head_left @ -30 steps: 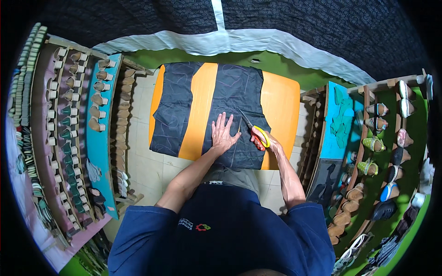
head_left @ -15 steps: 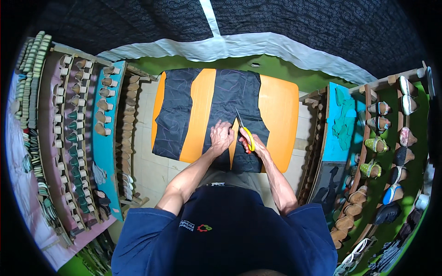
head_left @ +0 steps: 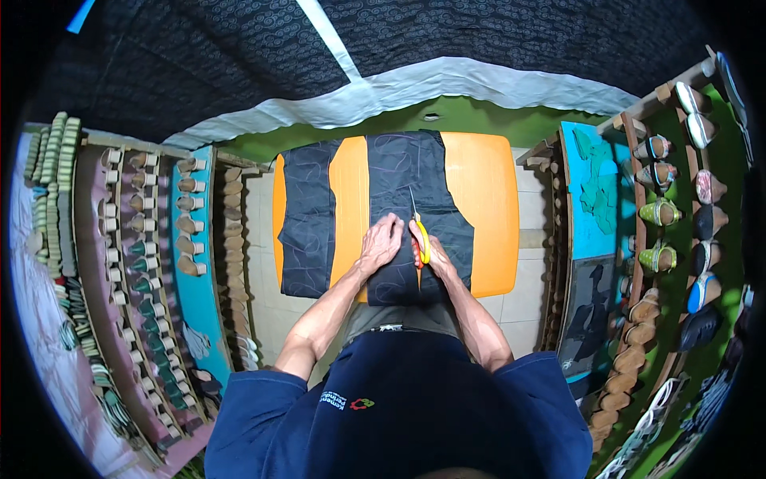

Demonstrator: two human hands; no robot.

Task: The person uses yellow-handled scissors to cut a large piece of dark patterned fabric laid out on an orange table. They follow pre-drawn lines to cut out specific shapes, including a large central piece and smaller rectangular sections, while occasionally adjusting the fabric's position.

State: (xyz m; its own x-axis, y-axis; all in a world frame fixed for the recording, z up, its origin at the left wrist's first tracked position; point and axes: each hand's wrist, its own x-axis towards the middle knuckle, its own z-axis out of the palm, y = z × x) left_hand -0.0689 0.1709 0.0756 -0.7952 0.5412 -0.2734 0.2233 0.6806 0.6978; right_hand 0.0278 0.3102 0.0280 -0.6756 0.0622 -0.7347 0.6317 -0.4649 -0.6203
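An orange board (head_left: 479,199) lies in front of me with two dark fabric pieces on it. My left hand (head_left: 381,243) presses flat on the near part of the middle dark fabric piece (head_left: 411,176), which carries faint drawn outlines. My right hand (head_left: 427,251) grips yellow-handled scissors (head_left: 418,231), their blades pointing away from me along the fabric. The two hands sit side by side, almost touching. A second dark fabric piece (head_left: 307,215) lies on the board's left side, away from both hands.
Racks of shoe soles and sandals (head_left: 120,239) stand on my left, next to a blue panel (head_left: 195,263). On the right stand more shelves with finished sandals (head_left: 678,207) and a blue panel (head_left: 594,191). Tiled floor (head_left: 259,239) surrounds the board. A grey cloth strip (head_left: 415,84) lies beyond it.
My right hand with the scissors has moved left, close to my left hand. The blades now lie over the middle fabric piece, and my left hand has shifted slightly toward me.
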